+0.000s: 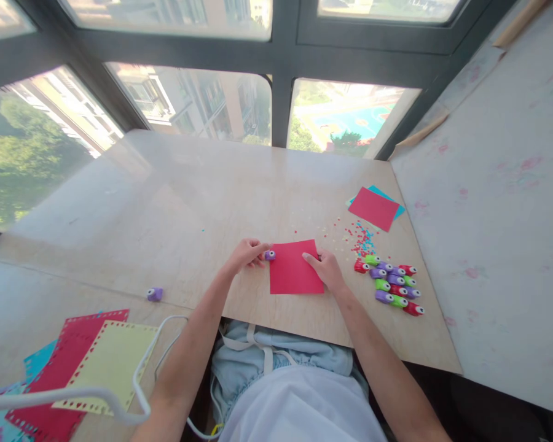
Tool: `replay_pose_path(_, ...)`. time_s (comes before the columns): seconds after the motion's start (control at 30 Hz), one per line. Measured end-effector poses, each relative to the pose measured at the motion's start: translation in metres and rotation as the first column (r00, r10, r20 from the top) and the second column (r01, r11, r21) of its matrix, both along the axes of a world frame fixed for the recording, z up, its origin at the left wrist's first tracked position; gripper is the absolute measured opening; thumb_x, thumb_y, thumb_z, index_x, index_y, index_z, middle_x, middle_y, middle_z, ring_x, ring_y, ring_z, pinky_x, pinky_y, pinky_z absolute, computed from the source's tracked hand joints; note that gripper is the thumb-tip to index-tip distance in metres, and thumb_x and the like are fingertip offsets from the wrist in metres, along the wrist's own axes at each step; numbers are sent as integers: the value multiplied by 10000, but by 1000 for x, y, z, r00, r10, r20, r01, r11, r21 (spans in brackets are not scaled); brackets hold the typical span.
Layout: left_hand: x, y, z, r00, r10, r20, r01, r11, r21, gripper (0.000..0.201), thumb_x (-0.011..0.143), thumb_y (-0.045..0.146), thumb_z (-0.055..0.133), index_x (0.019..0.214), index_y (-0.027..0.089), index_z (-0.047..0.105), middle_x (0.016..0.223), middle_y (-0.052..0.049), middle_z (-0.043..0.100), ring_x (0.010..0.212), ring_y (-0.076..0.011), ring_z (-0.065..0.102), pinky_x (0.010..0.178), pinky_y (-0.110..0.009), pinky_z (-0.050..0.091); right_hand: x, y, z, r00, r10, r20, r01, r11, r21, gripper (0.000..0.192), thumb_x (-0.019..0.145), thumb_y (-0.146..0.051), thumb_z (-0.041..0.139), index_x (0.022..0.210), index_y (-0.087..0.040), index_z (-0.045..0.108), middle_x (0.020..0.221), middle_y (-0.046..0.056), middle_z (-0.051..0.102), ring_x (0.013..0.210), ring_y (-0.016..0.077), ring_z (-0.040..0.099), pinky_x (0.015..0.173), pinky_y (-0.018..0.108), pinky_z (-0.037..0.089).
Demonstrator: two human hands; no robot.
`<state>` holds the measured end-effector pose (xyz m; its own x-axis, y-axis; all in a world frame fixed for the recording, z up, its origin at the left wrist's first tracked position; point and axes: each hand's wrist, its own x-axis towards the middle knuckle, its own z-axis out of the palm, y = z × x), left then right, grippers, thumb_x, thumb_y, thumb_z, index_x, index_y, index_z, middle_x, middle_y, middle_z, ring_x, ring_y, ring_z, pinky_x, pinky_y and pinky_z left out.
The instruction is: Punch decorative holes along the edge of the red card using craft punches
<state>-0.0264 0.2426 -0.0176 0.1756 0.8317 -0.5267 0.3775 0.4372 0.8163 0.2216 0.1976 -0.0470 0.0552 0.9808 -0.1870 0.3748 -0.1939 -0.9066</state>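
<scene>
A red sheet of paper (pixel 295 270) is in front of me at the table's near edge. My right hand (pixel 325 268) grips its right side, thumb on top and fingers underneath. At the sheet's upper left edge sits a small purple craft punch (pixel 270 255) with an eye-like dot. My left hand (pixel 251 253) is closed on that punch, thumb reaching over it and fingers curled below. Whether the punch is pressed down cannot be made out.
Several red, green and purple punches (pixel 396 288) stand grouped at right, near scattered paper confetti (pixel 364 239). Red and blue sheets (pixel 375 209) lie behind. One purple punch (pixel 155 294), hole-edged sheets (pixel 115 356) and a white cable (pixel 141 393) are at left. Windows border the back.
</scene>
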Motion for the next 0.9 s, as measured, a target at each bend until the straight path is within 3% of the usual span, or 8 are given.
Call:
replay_pose_path(0.2,-4,-3,-6,998,-53,39,50,997,66,416,736,523,709,654,166,513,599,-27,633,491,-144,641,376,-180,408,1,1,-2,999,1,-33,-2,1000,-29,422,786,-526,625,924,-137,714,774,89,732,701,245,695,561,293,522)
replay_pose_path(0.4,-9,-11,-10,999,-23,45,14,983,182,465,754,538,691,589,180,445,478,10,561,374,-102,543,329,-157,324,0,1,-3,1000,-1,-17,1,999,-36,417,794,-536,617,902,-144,705,754,76,726,693,238,690,561,289,520)
replay_pose_path(0.63,-1,-5,-7,996,-94,-3,93,991,95,415,771,466,678,572,181,450,474,1,568,393,-112,562,343,-165,344,0,0,0,1000,3,7,-2,999,-34,395,805,-506,605,926,-143,705,786,71,730,704,227,686,582,279,511)
replay_pose_path(0.9,2,0,-2,994,-107,-6,107,994,6,366,786,402,667,578,176,469,481,5,570,433,-135,611,365,-171,391,-1,1,1,1000,6,4,-6,1000,-28,359,805,-504,596,868,-165,695,734,56,705,699,232,684,580,284,516)
